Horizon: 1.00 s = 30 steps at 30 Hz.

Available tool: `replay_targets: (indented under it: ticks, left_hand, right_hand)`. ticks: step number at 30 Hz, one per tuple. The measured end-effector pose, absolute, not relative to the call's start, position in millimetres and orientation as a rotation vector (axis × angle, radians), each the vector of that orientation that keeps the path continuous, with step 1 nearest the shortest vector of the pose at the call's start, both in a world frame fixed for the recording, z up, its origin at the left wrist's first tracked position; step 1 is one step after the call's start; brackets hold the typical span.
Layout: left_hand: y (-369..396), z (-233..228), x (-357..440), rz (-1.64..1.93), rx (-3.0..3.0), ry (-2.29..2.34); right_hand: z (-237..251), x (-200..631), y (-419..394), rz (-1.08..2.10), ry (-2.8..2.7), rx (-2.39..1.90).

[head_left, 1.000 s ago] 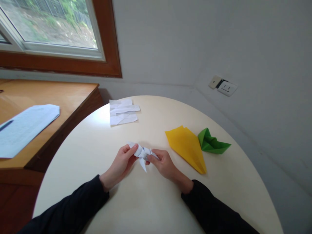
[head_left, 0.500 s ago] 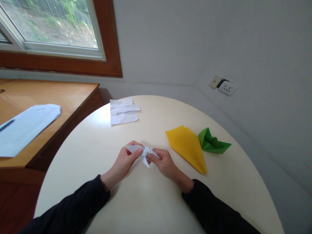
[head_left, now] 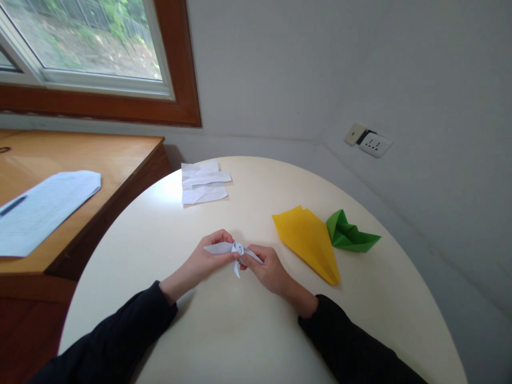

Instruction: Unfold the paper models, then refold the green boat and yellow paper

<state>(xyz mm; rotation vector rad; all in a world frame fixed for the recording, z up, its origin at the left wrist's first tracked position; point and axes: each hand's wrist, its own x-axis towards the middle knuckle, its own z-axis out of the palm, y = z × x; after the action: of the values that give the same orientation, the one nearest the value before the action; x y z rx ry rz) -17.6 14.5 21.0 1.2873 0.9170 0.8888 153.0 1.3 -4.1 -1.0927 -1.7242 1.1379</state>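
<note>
Both dark sleeves are coming in from the near edge of the round desk [head_left: 248, 330]. Left hand [head_left: 208, 261] and right hand [head_left: 269, 268] are meeting at the desk centre, each pinching one end of a small white folded paper piece [head_left: 234, 250]. The piece is sitting between the two hands, held just above the desk surface: left fingers are closing on its flat left flap, right thumb and forefinger are gripping the right end, and a pointed tip is hanging down between them. Whether that tip is touching the desk, cannot tell.

Just right of the right hand, a yellow folded paper [head_left: 307, 240] is lying flat, point aimed toward the near-right. A green folded paper [head_left: 349, 234] is sitting beside it, touching or nearly touching its far-right edge.

Farther back, near the far-left rim, a creased white sheet [head_left: 203, 183] is lying flat, well apart from the hands.

Left of the round desk, a wooden side table [head_left: 100, 154] is carrying a printed sheet [head_left: 44, 208].
</note>
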Motion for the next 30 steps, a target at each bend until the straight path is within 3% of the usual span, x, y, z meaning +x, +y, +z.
replay_targets:
  ticks: [19, 30]
  left_hand:
    - [19.8, 5.7, -25.1, 0.868, 1.303, 0.860]
    - [17.1, 21.0, -19.5, 0.881, 1.160, 0.816]
  right_hand:
    - [-3.2, 152.5, 0.3, 1.133, -1.732, -1.125]
    - [-6.0, 152.0, 1.0, 1.126, -1.727, -1.117]
